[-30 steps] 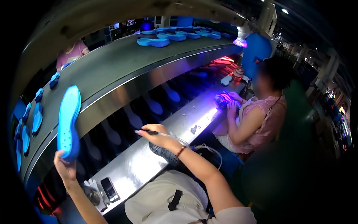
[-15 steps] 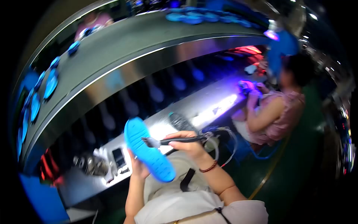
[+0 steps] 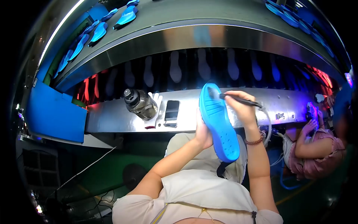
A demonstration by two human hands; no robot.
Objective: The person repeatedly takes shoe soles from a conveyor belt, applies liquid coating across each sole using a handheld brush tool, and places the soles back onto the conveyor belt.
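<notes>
Factory light was dim and blue along a curved steel shelf that ran in front of the person, with a grey conveyor belt above it carrying rows of blue soles.

From the head camera, the left hand was closed around the back and edge of a blue shoe sole, holding it upright and tilted over the lap, toe end up near the shelf edge and heel end down toward the body. The right hand was just beside the sole on its right, clenched around a dark brush whose tip touched the top of the sole. A thin hose trailed from the brush past the wrist, which wore a beaded bracelet.

On the shelf to the left of the hands stood a clear water bottle, lying tilted, next to a white glove and a dark phone. At far right a co-worker in a pink top sat at the same shelf, hands near a glowing purple lamp.
</notes>
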